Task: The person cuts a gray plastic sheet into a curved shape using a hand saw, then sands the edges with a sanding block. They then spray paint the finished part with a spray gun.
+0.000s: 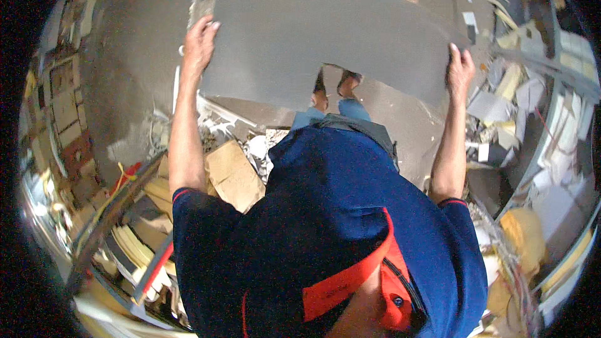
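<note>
A large flat grey sheet (325,31) is held out in front of me, spanning the space between my arms. Its near edge has a squarish notch, through which my feet show below. My left hand (199,45) grips the sheet's left edge, its fingers on top near a pale, worn-looking corner piece. At the opposite edge, my right hand (460,72) is closed on the sheet, with the fingertips curled over the rim. The sheet's far edge runs toward the top of the view, and its underside is hidden.
White and grey offcuts (501,103) are heaped along the right, with a yellow foam-like lump (523,235) nearer me. On my left lie a brown cardboard piece (235,175), a dark rail (100,219) and stacked pale strips (134,247). Scraps also litter the grey floor (404,116).
</note>
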Demonstrator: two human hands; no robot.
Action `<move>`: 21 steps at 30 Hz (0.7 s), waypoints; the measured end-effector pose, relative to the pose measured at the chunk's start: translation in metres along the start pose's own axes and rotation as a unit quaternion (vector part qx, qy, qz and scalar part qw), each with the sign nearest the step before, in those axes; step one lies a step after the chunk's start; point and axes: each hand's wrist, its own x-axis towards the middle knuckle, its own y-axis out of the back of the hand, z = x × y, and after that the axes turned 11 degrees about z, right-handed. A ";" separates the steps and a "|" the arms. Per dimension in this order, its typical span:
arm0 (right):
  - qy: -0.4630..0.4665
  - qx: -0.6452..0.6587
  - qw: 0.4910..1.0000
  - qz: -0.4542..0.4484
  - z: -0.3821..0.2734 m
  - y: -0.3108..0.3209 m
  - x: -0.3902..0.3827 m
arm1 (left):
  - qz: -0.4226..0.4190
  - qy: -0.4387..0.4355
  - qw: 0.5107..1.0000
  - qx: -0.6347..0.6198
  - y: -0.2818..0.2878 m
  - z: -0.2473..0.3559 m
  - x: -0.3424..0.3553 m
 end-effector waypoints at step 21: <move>-0.001 0.074 0.997 0.029 -0.014 -0.009 -0.010 | 0.001 0.010 1.000 0.014 0.001 0.005 -0.005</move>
